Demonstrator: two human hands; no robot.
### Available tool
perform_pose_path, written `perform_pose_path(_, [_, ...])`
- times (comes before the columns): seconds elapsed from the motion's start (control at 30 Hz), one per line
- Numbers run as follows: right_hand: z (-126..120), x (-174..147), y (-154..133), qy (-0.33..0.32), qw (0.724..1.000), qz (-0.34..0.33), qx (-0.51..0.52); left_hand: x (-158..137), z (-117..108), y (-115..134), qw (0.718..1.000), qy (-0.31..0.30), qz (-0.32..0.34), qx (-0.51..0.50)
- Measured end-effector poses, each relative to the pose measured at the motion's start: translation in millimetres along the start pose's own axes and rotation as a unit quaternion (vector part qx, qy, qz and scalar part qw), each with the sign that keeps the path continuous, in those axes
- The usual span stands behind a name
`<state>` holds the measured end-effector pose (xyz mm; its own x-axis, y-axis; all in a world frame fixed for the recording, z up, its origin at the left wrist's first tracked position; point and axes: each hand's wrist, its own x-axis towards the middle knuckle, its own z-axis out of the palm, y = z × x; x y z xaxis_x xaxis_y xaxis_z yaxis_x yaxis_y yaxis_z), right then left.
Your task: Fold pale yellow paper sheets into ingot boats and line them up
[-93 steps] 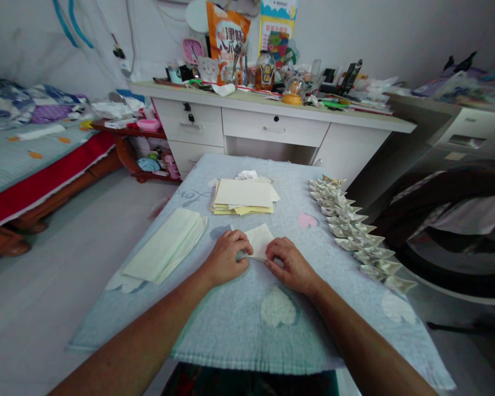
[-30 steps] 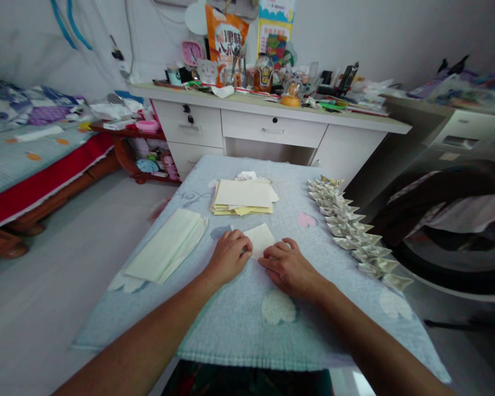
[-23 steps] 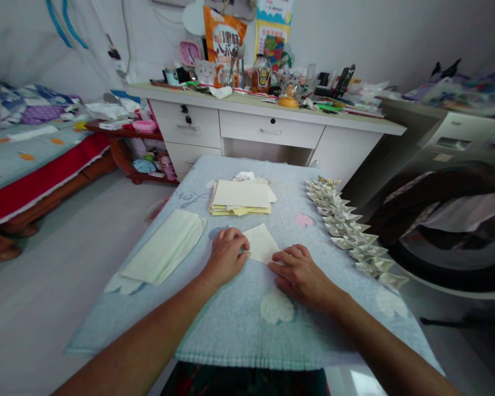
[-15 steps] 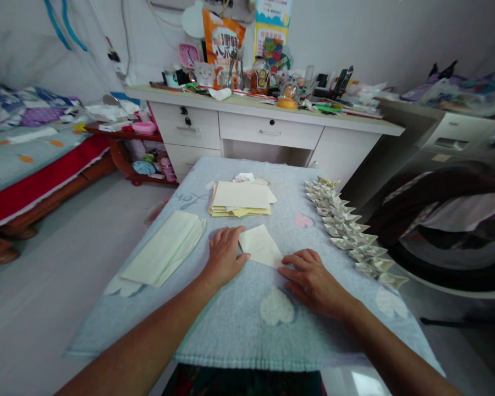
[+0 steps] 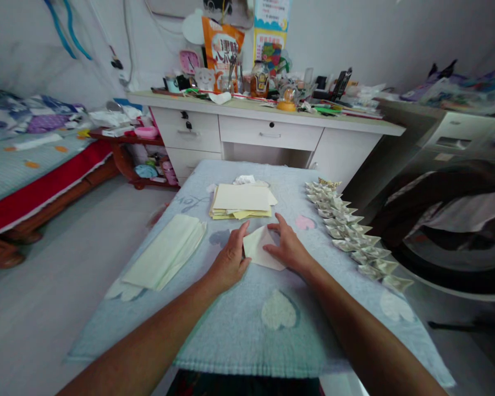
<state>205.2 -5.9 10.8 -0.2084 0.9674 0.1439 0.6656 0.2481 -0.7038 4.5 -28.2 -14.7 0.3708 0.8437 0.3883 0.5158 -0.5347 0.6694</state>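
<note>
A small cream sheet of folded paper (image 5: 260,248) lies on the cloth-covered table, its upper left side slanting to a point. My left hand (image 5: 231,258) grips its left edge, thumb near the lower corner and fingers along the side. Over the right part of the paper is my right hand (image 5: 289,243), thumb and fingers apart and curved, the thumb touching or just above the surface. Just beyond them sits a stack of cream and yellow paper (image 5: 241,198). To the left lies a pile of longer pale folded sheets (image 5: 165,253).
Rows of small folded paper boats (image 5: 342,223) line the table's right side. A crumpled white paper (image 5: 244,179) lies behind the stack. Beyond the table stands a white desk (image 5: 268,132) crowded with jars and bags. A washing machine (image 5: 457,148) is at the right, a bed (image 5: 28,165) at the left.
My right hand has moved from the paper's lower right corner up and left, over its upper right part. My left hand still holds the left edge, slightly further right.
</note>
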Motion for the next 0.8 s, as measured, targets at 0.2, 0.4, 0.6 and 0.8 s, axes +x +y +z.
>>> perform_pose_path(0.2, [10, 8, 14, 0.02, 0.99, 0.004, 0.143, 1, -4, 4, 0.999, 0.003, -0.044, -0.016])
perform_pose_path(0.4, [12, 5, 11, 0.057, 0.934, 0.052, 0.349, 3, -6, 8, 0.987, 0.02, -0.099, -0.129])
perform_pose_path(0.6, [10, -2, -1, 0.088, 0.883, 0.089, 0.453, 4, -7, 8, 0.97, 0.066, -0.123, -0.198])
perform_pose_path(0.8, [14, -8, -7, 0.078, 0.872, 0.085, 0.477, 10, -12, 12, 0.904, 0.036, -0.2, -0.377])
